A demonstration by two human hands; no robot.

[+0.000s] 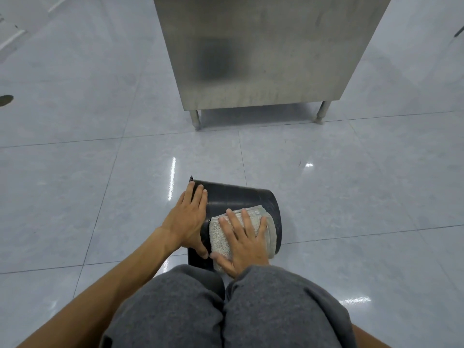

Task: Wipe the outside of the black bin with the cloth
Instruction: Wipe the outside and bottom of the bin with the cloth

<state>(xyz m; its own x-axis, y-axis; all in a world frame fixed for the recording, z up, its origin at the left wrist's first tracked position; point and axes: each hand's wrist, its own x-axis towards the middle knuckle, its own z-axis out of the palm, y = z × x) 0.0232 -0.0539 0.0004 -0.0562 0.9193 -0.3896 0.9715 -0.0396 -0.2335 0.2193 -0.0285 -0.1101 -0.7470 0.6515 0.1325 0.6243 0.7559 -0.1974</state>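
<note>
The black bin (236, 197) lies on its side on the pale tiled floor, just in front of my knees, with its base pointing right. My left hand (188, 217) wraps over its rim end at the left, fingers on the upper wall and thumb low. A folded grey-white cloth (218, 234) is draped over the bin's near side. My right hand (244, 243) lies flat on the cloth with its fingers spread, pressing it against the bin's wall. The bin's mouth is hidden from me.
A stainless steel cabinet (261, 54) on short legs stands on the floor behind the bin. My knees in grey trousers (226, 310) fill the bottom of the view. A dark floor drain (5, 99) sits at the far left.
</note>
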